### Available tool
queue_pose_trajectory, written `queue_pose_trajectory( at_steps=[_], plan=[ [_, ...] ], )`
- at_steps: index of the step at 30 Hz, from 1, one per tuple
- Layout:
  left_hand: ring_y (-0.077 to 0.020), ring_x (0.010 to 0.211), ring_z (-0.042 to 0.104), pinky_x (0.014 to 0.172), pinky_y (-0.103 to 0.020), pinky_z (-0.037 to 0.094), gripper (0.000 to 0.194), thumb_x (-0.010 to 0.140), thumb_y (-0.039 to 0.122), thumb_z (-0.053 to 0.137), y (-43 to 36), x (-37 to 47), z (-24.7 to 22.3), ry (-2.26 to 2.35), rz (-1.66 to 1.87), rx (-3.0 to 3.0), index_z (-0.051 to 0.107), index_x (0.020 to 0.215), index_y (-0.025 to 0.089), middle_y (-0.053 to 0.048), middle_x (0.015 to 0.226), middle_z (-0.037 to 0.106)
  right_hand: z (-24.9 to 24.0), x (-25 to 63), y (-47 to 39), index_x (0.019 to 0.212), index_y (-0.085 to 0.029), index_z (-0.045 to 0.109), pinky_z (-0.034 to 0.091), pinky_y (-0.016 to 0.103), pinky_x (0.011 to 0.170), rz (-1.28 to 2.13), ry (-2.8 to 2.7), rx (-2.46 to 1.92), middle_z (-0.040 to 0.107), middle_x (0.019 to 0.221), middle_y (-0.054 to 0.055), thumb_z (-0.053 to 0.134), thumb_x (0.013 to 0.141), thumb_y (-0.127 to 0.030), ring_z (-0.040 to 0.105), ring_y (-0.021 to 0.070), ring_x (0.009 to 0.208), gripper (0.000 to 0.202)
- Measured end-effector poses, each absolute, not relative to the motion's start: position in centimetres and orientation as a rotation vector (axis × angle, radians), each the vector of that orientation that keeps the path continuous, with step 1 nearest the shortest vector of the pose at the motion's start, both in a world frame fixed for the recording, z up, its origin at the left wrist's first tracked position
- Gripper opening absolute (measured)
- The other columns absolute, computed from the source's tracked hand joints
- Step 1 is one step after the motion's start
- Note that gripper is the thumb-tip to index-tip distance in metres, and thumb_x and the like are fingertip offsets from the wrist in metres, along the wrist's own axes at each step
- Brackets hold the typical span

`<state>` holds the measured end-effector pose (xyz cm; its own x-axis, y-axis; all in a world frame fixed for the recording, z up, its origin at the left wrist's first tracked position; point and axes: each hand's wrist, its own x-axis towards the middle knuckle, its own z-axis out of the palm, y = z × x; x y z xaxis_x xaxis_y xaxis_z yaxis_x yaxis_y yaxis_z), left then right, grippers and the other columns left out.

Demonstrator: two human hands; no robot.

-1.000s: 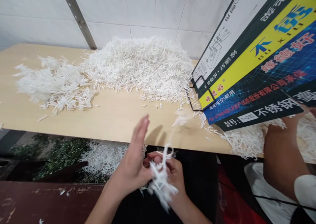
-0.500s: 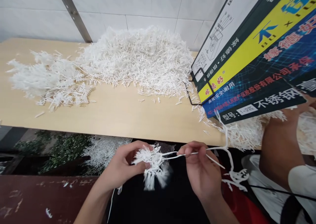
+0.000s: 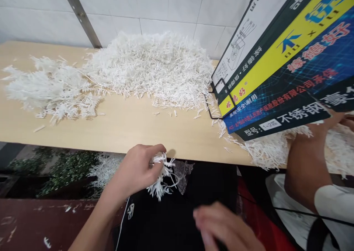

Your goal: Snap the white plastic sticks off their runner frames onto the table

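Observation:
My left hand (image 3: 141, 168) is closed around a bunch of white branching plastic sprigs (image 3: 160, 189) by the table's front edge. The tips of the sprigs fan out below and to the right of my fingers. Lower down, over the dark clothing on my lap, my right hand (image 3: 224, 227) is smeared by motion. Its fingers are bent, and I cannot make out anything in them. A large heap of small white pieces (image 3: 155, 66) lies at the back of the wooden table (image 3: 132, 127), with a looser pile of white sprigs (image 3: 49, 89) to its left.
A printed blue and yellow box (image 3: 276, 70) leans at the right, a black wire frame (image 3: 211, 109) at its corner. Beside it a co-worker's arm (image 3: 308, 166) reaches over more white sprigs (image 3: 272, 147). Green plastic foliage (image 3: 65, 170) sits below the table at left.
My right hand has let go of the white strands it was pulling and moved down. The strands no longer stretch between my hands. My left hand has risen slightly with the bunch.

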<state>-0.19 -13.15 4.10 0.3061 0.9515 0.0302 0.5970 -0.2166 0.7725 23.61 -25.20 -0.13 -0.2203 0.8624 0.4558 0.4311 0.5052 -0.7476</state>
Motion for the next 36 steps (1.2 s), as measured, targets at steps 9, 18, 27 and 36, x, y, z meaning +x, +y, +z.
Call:
queue_pose_trajectory(
  at_steps=[9,18,27,36],
  plan=[
    [-0.0159,0.06,0.06,0.054,-0.022,0.046,0.029,0.088,0.044,0.072,-15.6,0.9,1.5,1.43,1.012,1.23,0.072,0.108,0.023,0.0,0.069,0.066,-0.5,18.6,-17.2,0.104,-0.024,0.075,0.062,0.033,0.08,0.938,-1.438,-1.25,0.078,0.097,0.005,0.065,0.097,-0.028,0.075,0.023,0.086,0.013],
    [-0.0239,0.106,0.069,0.085,-0.029,0.057,0.062,0.074,0.038,0.09,-13.9,0.5,-0.5,1.057,1.115,1.086,0.067,0.131,0.027,-0.01,0.125,0.072,0.0,19.9,-11.8,0.086,-0.017,0.076,0.052,0.025,0.06,1.347,-1.198,-1.066,0.071,0.08,0.004,0.076,0.089,-0.044,0.063,0.016,0.067,0.027],
    [-0.0137,0.073,0.063,0.065,-0.022,0.051,0.029,0.081,0.04,0.08,-11.5,0.1,0.0,1.304,1.302,1.001,0.08,0.101,0.02,-0.003,0.086,0.073,-0.9,20.7,-10.7,0.08,-0.018,0.065,0.045,0.022,0.052,1.272,-1.086,-1.179,0.063,0.065,0.0,0.081,0.085,-0.049,0.057,0.0128,0.055,0.036],
    [-0.0227,0.131,0.059,0.108,-0.033,0.053,0.053,0.08,0.023,0.079,-13.0,5.3,-0.8,1.02,1.381,0.971,0.06,0.13,0.027,-0.009,0.138,0.062,-0.3,20.6,-10.6,0.097,-0.018,0.068,0.048,0.021,0.055,1.342,-1.118,-1.079,0.071,0.079,0.004,0.078,0.089,-0.047,0.062,0.013,0.062,0.032]
  ],
)
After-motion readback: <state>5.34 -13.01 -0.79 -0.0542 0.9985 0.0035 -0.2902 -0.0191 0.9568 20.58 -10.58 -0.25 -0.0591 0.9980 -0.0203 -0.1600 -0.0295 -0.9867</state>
